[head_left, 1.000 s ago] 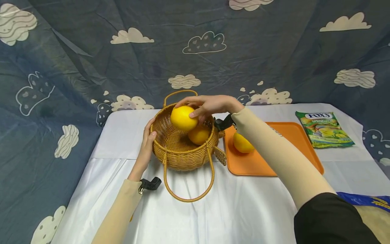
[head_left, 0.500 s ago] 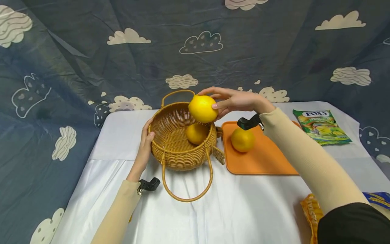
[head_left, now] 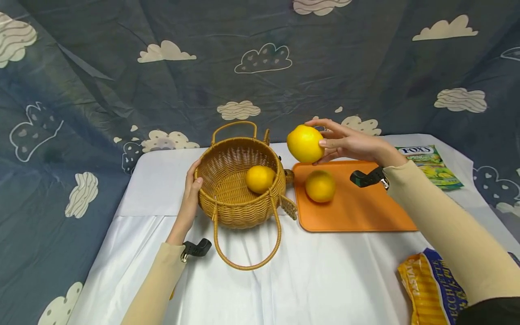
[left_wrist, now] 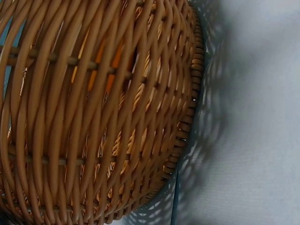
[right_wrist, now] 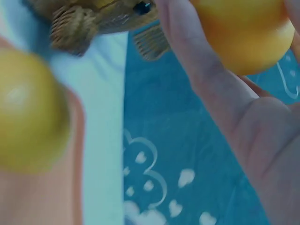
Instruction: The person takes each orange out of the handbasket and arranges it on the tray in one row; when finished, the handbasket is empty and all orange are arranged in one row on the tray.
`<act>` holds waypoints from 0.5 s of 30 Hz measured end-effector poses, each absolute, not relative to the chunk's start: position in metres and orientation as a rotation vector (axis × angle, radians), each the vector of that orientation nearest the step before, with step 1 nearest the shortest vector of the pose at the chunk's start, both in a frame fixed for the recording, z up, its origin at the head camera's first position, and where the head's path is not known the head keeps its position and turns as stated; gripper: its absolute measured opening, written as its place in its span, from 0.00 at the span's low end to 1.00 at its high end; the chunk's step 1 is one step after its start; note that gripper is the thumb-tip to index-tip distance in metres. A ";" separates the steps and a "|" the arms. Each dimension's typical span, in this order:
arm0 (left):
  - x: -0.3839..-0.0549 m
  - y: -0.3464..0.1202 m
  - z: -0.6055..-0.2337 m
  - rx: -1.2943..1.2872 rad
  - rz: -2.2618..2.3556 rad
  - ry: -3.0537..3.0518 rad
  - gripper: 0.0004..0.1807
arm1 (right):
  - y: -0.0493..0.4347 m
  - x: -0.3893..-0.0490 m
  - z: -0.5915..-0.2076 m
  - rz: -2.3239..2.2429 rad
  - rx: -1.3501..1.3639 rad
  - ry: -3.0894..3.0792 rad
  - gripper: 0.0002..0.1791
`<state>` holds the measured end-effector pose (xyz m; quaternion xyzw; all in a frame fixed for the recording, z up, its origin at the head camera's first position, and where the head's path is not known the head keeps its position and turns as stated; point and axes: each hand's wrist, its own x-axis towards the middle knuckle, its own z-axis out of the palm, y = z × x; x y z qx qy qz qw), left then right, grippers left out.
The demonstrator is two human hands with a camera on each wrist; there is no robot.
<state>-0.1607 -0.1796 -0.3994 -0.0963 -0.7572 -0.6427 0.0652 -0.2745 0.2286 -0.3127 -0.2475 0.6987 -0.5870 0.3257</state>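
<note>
My right hand (head_left: pixel 352 143) holds a yellow lemon (head_left: pixel 305 143) between thumb and fingers, raised above the left part of the orange tray (head_left: pixel 365 212). A second yellow fruit (head_left: pixel 320 186) sits on that tray, below the held one. The wicker basket (head_left: pixel 239 212) stands to the left, with one yellow fruit (head_left: pixel 260 179) inside at its right side. My left hand (head_left: pixel 190 192) grips the basket's left rim, thumb over the edge. The left wrist view is filled by the woven basket wall (left_wrist: pixel 93 112). In the right wrist view the lemon (right_wrist: pixel 253 42) is partly cut off.
A green candy bag (head_left: pixel 436 167) lies behind the tray at right, partly hidden by the right arm. A pasta bag (head_left: pixel 426 286) lies at the front right. One basket handle (head_left: pixel 248 267) hangs toward the front; the other (head_left: pixel 234 124) stands at the back.
My right hand has carried the lemon out of the basket and rightward, over the tray. The left hand has stayed on the rim. More of the pasta bag shows now.
</note>
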 end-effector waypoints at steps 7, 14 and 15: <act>-0.165 -0.182 -0.407 -0.292 -1.941 -2.288 0.32 | 0.268 -0.257 -0.332 -1.581 -0.518 1.897 0.32; -0.176 -0.190 -0.430 -0.291 -1.923 -2.263 0.30 | 0.299 -0.240 -0.345 -1.576 -0.360 1.983 0.32; -0.177 -0.190 -0.431 -0.289 -1.917 -2.261 0.30 | 0.303 -0.237 -0.346 -1.577 -0.341 1.987 0.32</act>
